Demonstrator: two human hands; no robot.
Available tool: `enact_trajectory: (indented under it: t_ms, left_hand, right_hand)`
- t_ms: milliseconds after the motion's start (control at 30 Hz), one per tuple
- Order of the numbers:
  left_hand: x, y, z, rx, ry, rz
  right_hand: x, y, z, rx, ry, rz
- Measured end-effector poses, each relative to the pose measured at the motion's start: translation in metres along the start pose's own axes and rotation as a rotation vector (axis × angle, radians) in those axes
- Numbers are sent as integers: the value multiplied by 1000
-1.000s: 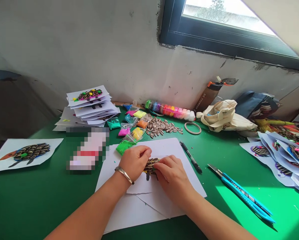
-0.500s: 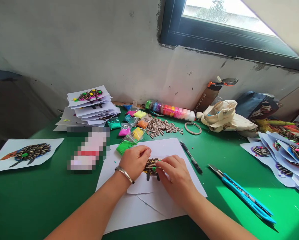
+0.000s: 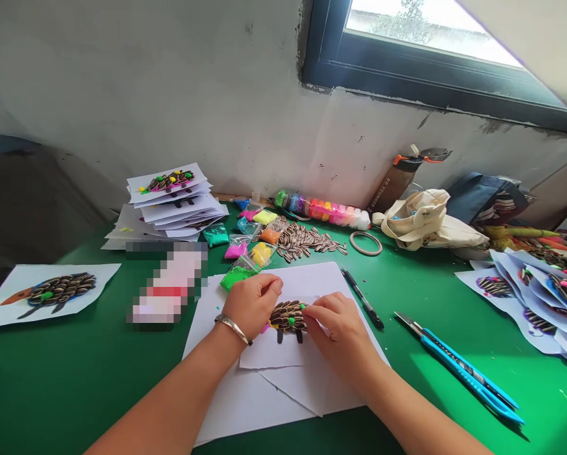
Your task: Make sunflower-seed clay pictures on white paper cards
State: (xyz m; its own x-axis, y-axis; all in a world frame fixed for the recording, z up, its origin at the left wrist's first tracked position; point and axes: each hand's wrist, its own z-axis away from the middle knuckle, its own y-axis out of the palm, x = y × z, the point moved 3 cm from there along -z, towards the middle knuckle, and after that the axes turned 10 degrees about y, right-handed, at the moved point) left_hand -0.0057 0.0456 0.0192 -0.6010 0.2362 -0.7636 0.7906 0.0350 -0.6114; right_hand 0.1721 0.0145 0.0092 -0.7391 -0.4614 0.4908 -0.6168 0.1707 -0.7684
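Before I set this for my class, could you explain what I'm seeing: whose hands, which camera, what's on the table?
There's no machine here, just a person's two bare hands, seen from a camera worn on that person's head, looking forward and down. The left hand, wearing a bracelet at the wrist, and the right hand are at a seed-covered figure on white paper. Whether either holds something small, I can't tell. On the green table also lie loose striped seeds, coloured packets, a pen and a blue cutter.

Seed-covered figure (image 3: 287,313) on white paper (image 3: 268,356)
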Motion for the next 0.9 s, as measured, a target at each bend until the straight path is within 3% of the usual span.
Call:
enact_trajectory:
  t_ms: [100, 333, 667, 767, 900]
  left_hand:
    - [0, -4, -1, 7, -16, -79]
    - [3, -5, -2, 129, -70, -263]
    - [1, 4, 1, 141, 4, -255]
    - [0, -2, 1, 79, 23, -255]
    - [-5, -23, -1, -151, 87, -358]
  right_hand:
    - [-9, -3, -1, 0, 35, -7]
    - [-42, -1, -7, 102, 286, 44]
    - [-43, 1, -9, 145, 348, -4]
    - [-42, 4, -10, 128, 359, -58]
    - [-38, 10, -15, 114, 378, -85]
